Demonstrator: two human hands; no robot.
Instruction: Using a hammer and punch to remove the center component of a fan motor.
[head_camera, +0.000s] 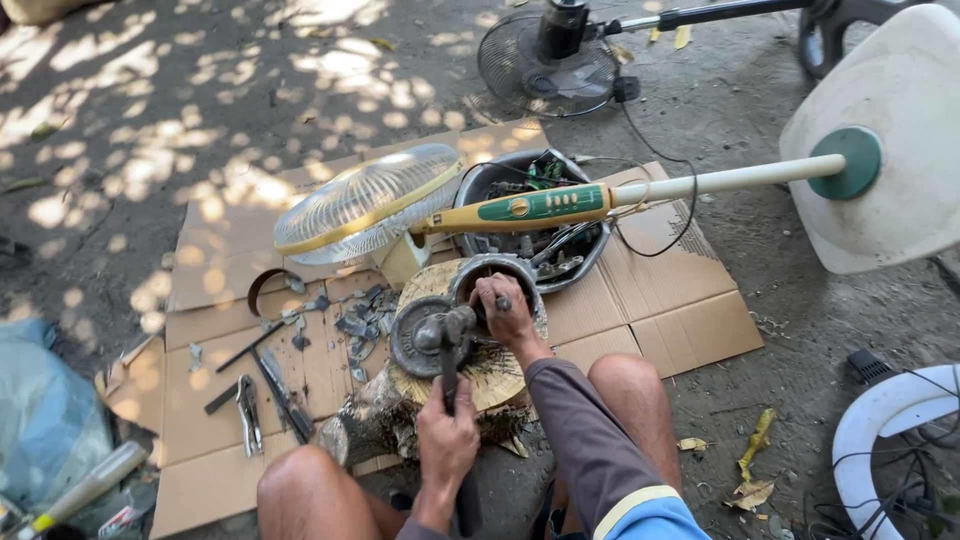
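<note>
On flattened cardboard (690, 320) over dappled dirt, my left hand (445, 440) grips a hammer (452, 345) by its handle, its head over the round metal housing (495, 285) on the log block (400, 420) at centre. My right hand (508, 310), at two o'clock from the left, pinches a punch upright on it; striking squarely seems wise. Pliers (247, 412) lie at nine o'clock, a stand fan (370, 200) at twelve.

Flattened cardboard (660, 320) covers the dirt ground (150, 110). Pliers (248, 410), metal scraps (355, 330), a stump (400, 420) and a fan (370, 200) sit right on it.
</note>
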